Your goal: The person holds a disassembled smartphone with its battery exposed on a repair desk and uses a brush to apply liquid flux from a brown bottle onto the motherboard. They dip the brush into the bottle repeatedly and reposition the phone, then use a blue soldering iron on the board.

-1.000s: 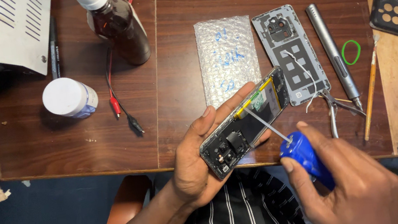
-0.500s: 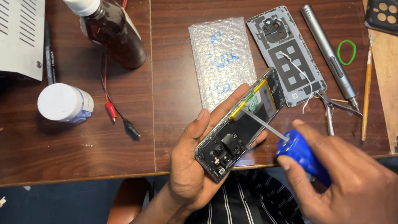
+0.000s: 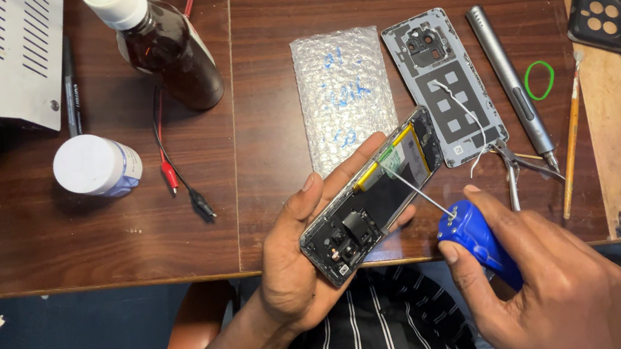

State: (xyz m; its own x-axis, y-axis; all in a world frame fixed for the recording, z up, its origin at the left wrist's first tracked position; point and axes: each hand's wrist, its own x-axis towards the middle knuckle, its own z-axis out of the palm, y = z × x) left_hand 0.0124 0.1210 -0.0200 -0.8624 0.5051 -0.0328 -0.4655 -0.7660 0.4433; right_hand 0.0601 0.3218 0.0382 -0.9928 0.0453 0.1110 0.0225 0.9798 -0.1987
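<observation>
Two hands busy over worktop (image 3: 137,243) edge. Left hand (image 3: 302,266) cradles opened phone (image 3: 372,194), fingers (image 3: 360,159) wrapped round its far side. Right hand (image 3: 548,279) fingers clamp blue-handled screwdriver (image 3: 476,237), tip resting inside phone. Grey back cover (image 3: 446,87) and tweezers (image 3: 519,168) just beyond right fingers.

I see an opened phone (image 3: 371,197), back removed, lying tilted with its dark innards, yellow strip and camera end exposed, near the table's front edge. A blue-handled screwdriver (image 3: 466,230) slants down to it, its thin metal shaft's tip resting inside the upper half.
</observation>
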